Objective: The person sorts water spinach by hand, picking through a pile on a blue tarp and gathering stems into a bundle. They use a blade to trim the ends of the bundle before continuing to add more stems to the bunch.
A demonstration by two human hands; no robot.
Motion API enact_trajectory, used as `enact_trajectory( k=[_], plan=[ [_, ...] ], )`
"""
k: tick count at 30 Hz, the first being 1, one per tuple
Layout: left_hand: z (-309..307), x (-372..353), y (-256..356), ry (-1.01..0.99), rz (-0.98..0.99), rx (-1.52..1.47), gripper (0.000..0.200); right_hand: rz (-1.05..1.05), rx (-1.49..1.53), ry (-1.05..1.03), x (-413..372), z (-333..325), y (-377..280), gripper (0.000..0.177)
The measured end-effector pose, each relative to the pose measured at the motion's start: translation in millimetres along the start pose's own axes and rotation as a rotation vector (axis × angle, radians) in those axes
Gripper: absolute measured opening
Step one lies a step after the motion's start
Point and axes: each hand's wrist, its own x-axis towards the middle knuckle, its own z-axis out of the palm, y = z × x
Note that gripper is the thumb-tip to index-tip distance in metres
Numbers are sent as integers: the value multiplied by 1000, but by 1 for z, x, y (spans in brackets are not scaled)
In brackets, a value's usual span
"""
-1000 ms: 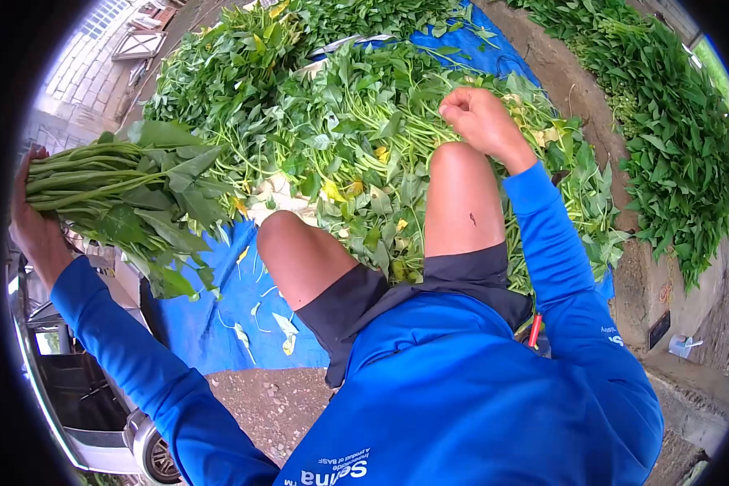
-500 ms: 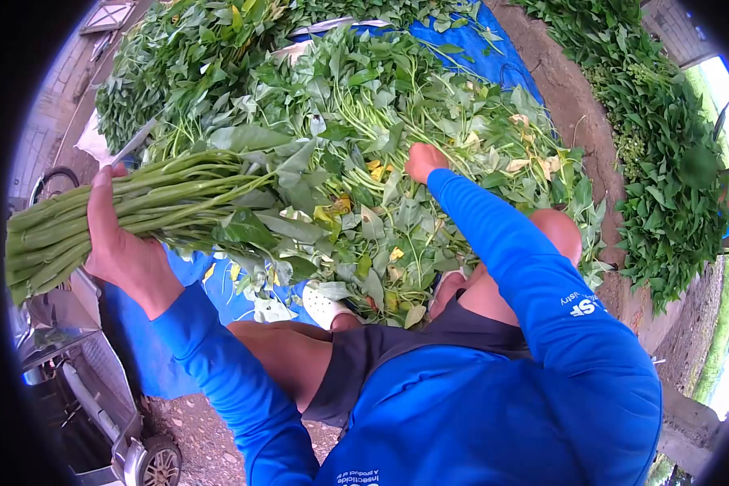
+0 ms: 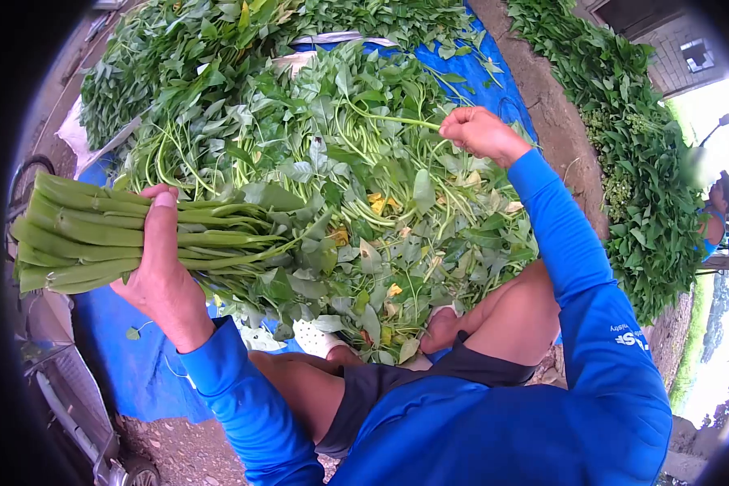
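Observation:
My left hand [image 3: 168, 279] is closed round a thick bundle of water spinach [image 3: 89, 235]. Its cut ends point left and its leaves trail to the right over the heap. At the upper right, my right hand [image 3: 484, 134] pinches the end of a single water spinach stem [image 3: 405, 121]. That stem stretches left, its leafy part among the other greens. Below both hands spreads a heap of loose stems and leaves [image 3: 413, 219], some of them yellowed.
A blue tarp [image 3: 150, 356] lies under the heap. More greens are piled at the back [image 3: 194, 57], and a long leafy row [image 3: 648, 186] runs along the right. Another person [image 3: 714, 215] is at the far right. A small wheeled vehicle [image 3: 69, 405] stands at lower left.
My right hand has risen from the heap toward the upper right and now holds a stem. My left hand, with the bundle, has shifted slightly right and down.

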Motion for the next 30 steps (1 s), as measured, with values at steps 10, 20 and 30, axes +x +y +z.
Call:
enact_trajectory(
  k=[10, 20, 30],
  plan=[
    [-16, -53, 63, -454, 19, -25, 21, -543, -343, 239, -161, -73, -64, 28],
    [65, -103, 97, -1012, -182, -324, 75, -631, -104, -91, -280, -81, -124, 23],
    [92, -134, 122, -1333, -329, -221, 59, -730, -1014, 133, -356, -91, -104, 15]
  ],
)
